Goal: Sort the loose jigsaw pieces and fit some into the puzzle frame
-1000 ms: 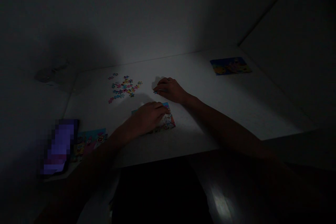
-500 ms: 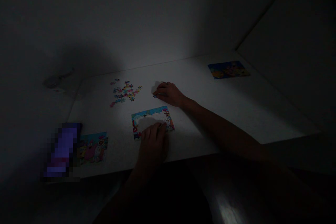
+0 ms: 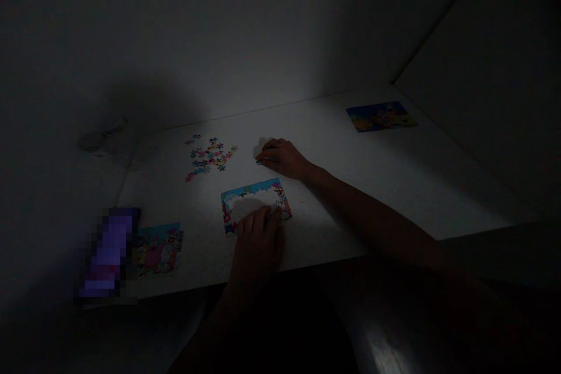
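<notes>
A partly assembled jigsaw puzzle lies on the white table, its colourful border joined around a bare white middle. My left hand rests over its lower edge, fingers stretched out and covering part of the border. Beyond the puzzle, on the table, my right hand has its thumb and fingertips closed on a small bluish puzzle piece. Left of that hand, several loose puzzle pieces in pink, yellow and blue are spread in a heap.
A cartoon picture card lies at the front left, beside a blurred-out purple, phone-like object. Another dark blue picture is at the back right. A clear item shows dimly at the left. Walls rise behind and right of the table.
The view has shifted very slightly. My left fingers have moved a little to the right on the puzzle's lower edge; my right hand stays in place with the piece.
</notes>
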A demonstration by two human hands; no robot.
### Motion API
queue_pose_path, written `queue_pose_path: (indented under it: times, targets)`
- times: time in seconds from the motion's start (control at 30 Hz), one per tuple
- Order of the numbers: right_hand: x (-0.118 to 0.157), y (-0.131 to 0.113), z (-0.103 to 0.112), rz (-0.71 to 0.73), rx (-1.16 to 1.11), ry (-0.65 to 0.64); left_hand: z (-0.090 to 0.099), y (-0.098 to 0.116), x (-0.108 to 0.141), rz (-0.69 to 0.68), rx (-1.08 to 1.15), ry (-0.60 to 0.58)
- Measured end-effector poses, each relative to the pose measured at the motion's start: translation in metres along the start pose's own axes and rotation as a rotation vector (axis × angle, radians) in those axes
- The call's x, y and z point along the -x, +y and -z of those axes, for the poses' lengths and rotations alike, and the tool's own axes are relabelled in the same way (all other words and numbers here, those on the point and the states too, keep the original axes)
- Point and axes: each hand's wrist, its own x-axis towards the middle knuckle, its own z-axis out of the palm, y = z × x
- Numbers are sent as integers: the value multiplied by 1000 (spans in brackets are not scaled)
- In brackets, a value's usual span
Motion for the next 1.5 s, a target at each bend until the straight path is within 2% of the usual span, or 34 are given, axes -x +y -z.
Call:
queue_pose_path:
  times: [0.47, 0.87, 1.07, 1.5]
  targets:
    - [-1, 0, -2, 15, 12, 18, -3, 1, 1, -24, -22, 74]
    - [1, 1, 7, -14, -132, 92, 0, 3, 7, 30, 81, 99]
    - [0, 1, 3, 3, -96, 66, 1, 4, 6, 37, 67, 95]
    - [3, -3, -1, 15, 70, 41, -11, 2, 6, 109, 103, 51]
